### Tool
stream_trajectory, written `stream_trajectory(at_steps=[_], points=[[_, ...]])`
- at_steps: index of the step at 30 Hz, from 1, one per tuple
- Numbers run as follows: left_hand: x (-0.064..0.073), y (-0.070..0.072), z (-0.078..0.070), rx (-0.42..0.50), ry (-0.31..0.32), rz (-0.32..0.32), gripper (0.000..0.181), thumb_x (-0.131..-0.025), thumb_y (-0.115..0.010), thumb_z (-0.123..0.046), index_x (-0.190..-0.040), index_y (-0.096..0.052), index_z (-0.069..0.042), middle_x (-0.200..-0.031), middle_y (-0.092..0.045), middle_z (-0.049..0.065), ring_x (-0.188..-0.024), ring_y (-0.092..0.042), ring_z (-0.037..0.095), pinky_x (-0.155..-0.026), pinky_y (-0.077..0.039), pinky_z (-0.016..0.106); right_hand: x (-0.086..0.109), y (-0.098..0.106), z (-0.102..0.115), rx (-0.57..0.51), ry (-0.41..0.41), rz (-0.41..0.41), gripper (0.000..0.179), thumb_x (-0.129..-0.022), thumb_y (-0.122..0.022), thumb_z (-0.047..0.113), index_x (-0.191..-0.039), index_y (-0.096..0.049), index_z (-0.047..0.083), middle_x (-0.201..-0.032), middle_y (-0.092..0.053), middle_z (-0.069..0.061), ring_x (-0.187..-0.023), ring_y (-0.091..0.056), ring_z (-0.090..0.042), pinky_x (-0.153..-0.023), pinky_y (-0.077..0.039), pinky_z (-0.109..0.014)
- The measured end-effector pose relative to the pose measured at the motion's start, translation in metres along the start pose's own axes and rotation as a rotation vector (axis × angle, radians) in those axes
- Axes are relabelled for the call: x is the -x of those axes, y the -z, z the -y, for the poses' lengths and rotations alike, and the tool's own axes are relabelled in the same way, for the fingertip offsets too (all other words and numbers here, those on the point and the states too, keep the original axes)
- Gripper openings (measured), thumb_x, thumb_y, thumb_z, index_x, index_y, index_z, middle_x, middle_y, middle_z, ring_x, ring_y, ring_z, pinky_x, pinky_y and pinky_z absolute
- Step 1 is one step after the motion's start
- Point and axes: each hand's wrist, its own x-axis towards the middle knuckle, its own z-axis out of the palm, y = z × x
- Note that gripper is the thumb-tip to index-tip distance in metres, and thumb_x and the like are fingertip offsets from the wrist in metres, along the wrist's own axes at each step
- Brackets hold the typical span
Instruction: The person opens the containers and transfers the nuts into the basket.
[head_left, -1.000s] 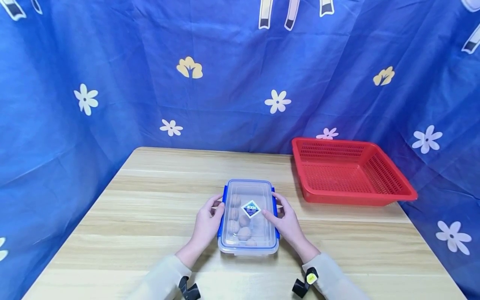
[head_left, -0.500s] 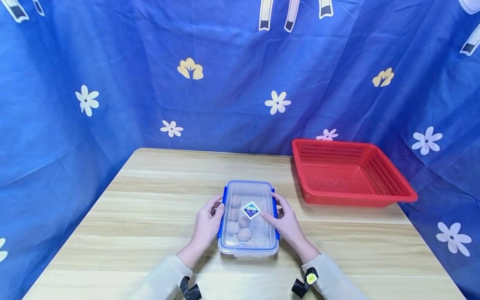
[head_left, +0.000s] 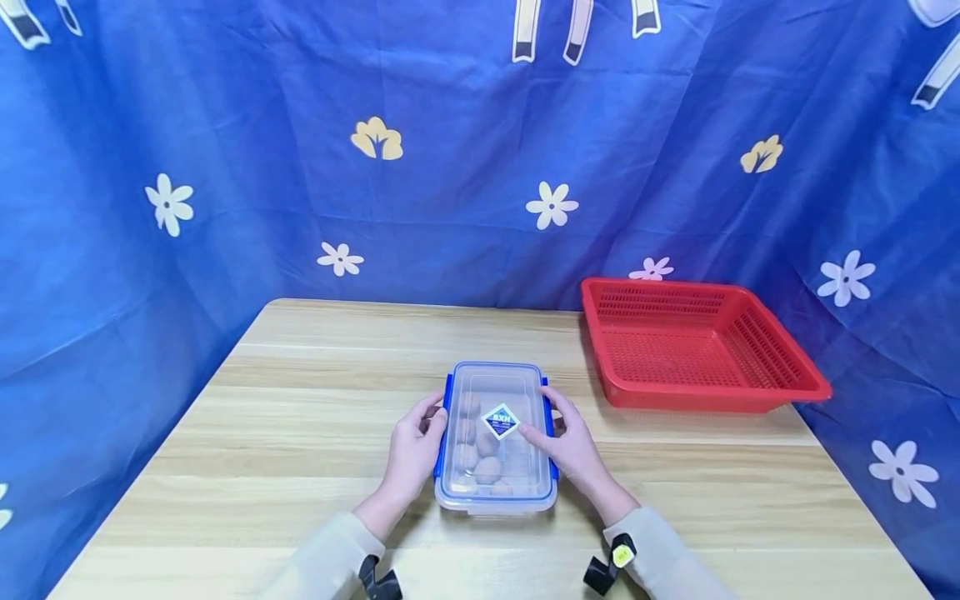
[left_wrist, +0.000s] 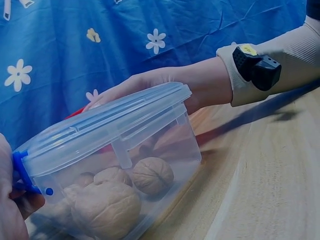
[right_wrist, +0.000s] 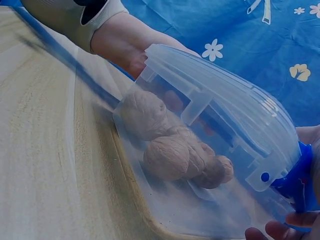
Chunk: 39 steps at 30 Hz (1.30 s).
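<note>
A clear plastic food container (head_left: pixel 498 381) with a blue-edged lid sits on the wooden table, its long sides facing my hands. Several walnuts (right_wrist: pixel 166 157) show through its wall, mostly gathered toward the left and near end. My left hand (head_left: pixel 408 450) grips the left side, thumb and fingers around the blue latch (left_wrist: pixel 22 172). On the opposite side my right hand (head_left: pixel 577 450) holds the container, thumb on the lid by the diamond sticker (head_left: pixel 500 422). Its fingers lie along the right latch (right_wrist: pixel 299 175). The lid covers the container.
A red perforated plastic basket (head_left: pixel 712 398) stands at the table's back right. Behind the wooden table (head_left: pixel 315 383) hangs a blue patterned curtain (head_left: pixel 450 183). A black device (head_left: pixel 381 579) is strapped on the left cuff, another black device (head_left: pixel 611 567) on the right.
</note>
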Motion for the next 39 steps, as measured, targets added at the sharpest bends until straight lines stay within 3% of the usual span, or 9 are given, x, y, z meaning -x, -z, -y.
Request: stream_trajectory(at_steps=[33,39], points=[[0.003,0.0,-0.004,0.048,-0.001,-0.056,0.028,-0.092,-0.054,-0.008,-0.119,-0.061,-0.001,-0.092,-0.065,0.014,-0.07,-0.058,0.012,-0.059,-0.053,0.021,0.002,-0.002,0.007,-0.003,-0.029,-0.004,0.066,-0.082,-0.071,0.017,-0.14,-0.04,0.01,-0.128,-0.044,-0.016,-0.088,-0.05,-0.024,-0.069,-0.052,-0.029],[0.005,0.004,0.007,0.089,0.072,-0.085,0.032,-0.092,-0.047,0.001,-0.123,-0.058,0.001,-0.095,-0.064,0.017,-0.075,-0.058,0.011,-0.063,-0.053,0.019,0.004,-0.001,0.008,0.016,-0.024,-0.01,0.063,-0.082,-0.072,0.017,-0.138,-0.043,0.01,-0.126,-0.047,-0.015,-0.087,-0.05,-0.024,-0.071,-0.05,-0.029]])
